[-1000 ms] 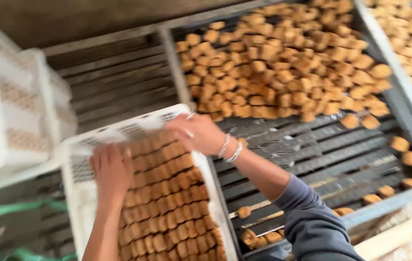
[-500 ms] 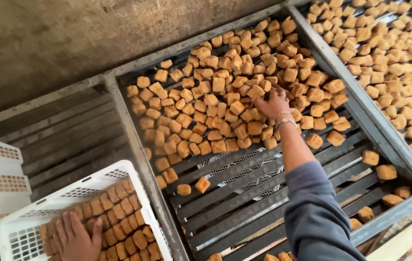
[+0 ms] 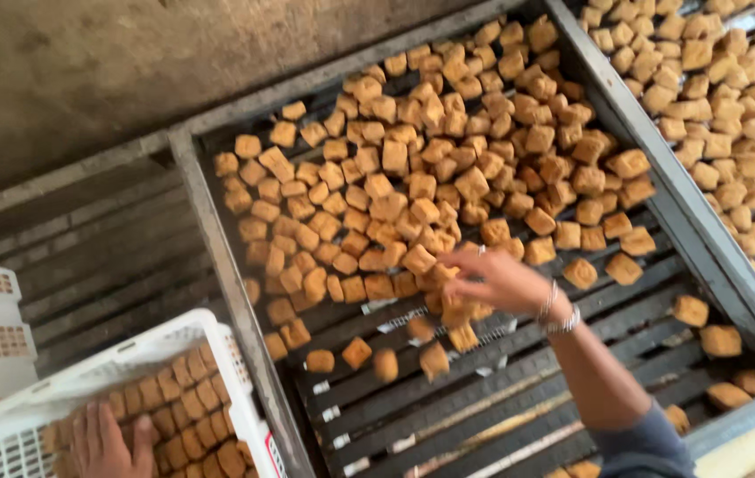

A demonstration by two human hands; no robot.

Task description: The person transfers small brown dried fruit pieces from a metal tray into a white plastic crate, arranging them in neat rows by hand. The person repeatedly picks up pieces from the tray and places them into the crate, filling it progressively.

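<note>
Several brown fried cubes sit loosely bunched in the right hand, fingers curled around them over the slatted tray, and a few seem to be slipping at its 7 o'clock. The grip looks overfull, so more could drop through the slats. The left hand lies flat, fingers spread, on cubes in the white crate.

Single head view, looking steeply down, close over slatted tray and white crate.
</note>
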